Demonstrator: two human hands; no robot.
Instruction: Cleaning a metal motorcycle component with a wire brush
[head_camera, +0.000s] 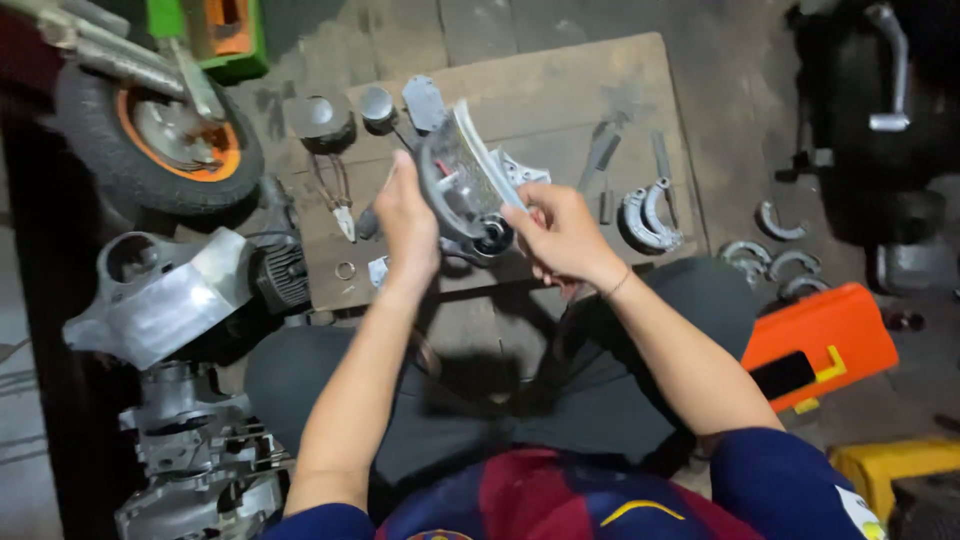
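While both hands, left (408, 225) and right (562, 237), clench one engine part (462, 185), four brake shoes (775, 222) lie nearby.

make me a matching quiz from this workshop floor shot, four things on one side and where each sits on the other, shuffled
Things:
1. round grey metal engine part
2. small wheel with orange rim
3. flat orange plastic case
4. curved grey metal brake shoes

Places:
A. on the floor by the person's right knee
B. held up between the left hand and right hand
C. on the brown board, right of the hands
D. top left corner, beside a green box

Pairs: 1-B, 2-D, 3-A, 4-C
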